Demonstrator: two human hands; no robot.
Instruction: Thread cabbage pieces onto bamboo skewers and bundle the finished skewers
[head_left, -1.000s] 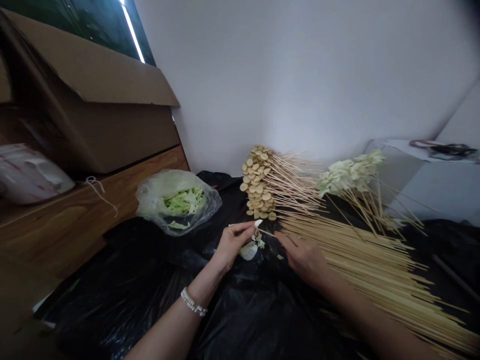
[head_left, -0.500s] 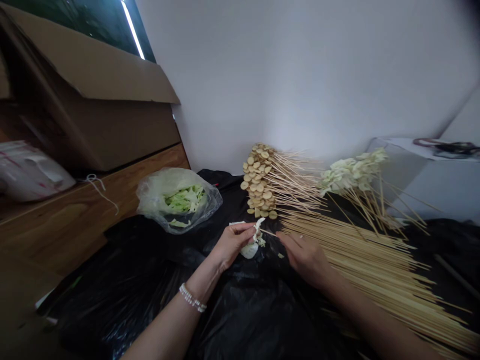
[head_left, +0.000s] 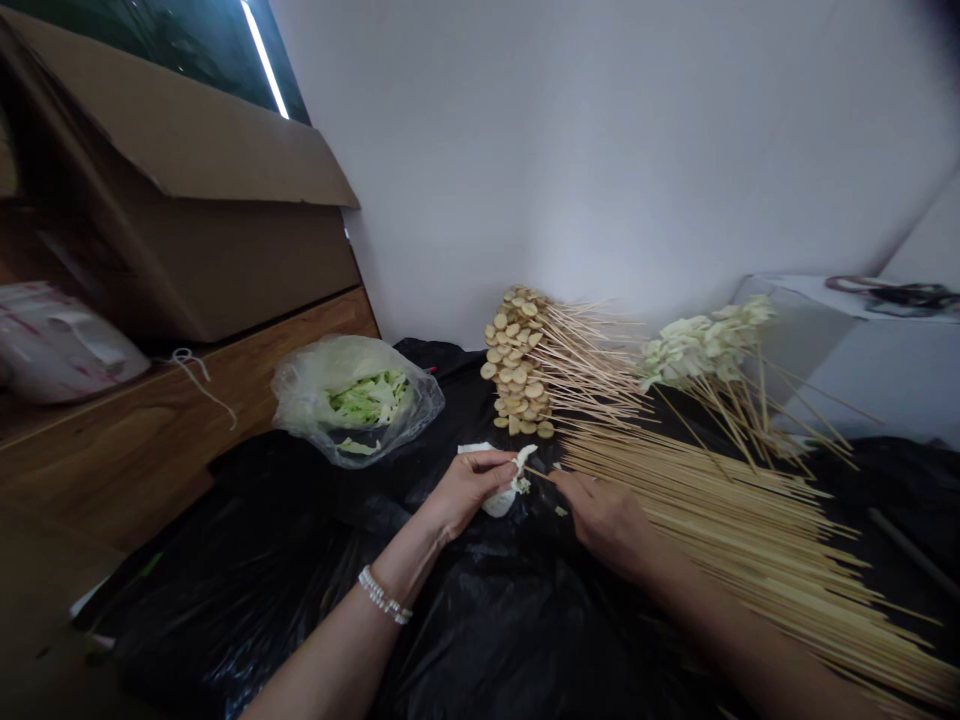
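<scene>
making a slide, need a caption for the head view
Bare hands hold a thin wooden skewer and pale green leaf

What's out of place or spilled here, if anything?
Minor: a small pale scrap lies loose on the crumpled black plastic sheet beside the right hand. The pale-green leafy wooden skewers fan out and cross, unlike the near-parallel bare wooden skewers. Nothing looks clearly damaged.

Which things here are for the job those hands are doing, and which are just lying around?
Seem part of it:
- leaf piece, in the left hand
- thin stick, in the right hand
- bag of cut leaves
- loose sticks
- leaves on sticks
- probably round slices on sticks

Seem just lying about:
- cardboard box
- whitish jug
- white string
</scene>
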